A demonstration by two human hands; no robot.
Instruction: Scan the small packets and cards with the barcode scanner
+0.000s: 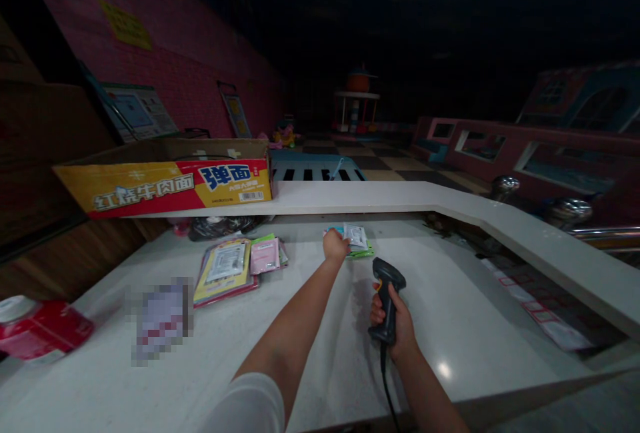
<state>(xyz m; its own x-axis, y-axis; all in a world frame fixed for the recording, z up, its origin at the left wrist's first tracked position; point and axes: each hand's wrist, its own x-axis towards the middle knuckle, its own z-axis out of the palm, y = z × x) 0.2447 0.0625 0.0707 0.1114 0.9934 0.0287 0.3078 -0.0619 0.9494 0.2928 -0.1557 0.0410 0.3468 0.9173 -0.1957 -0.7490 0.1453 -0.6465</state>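
- At the far side of the counter (450, 313), seen from the head camera, the left hand (334, 246) has its fingers curled on the edge of the small packets (357, 238). These lie flat below the raised ledge. It is too dim to tell whether the hand pinches them or only presses.
- The right hand (396, 328) is wrapped tightly round the barcode scanner (387, 290), whose head points toward the packets.
- Risks: the glossy packets may slide or fan apart under the fingers. The cable (387, 390) trailing off the near edge may snag and pull the scanner off aim.
- Hard to make out: the packet labels are unreadable, and the room behind is dark.
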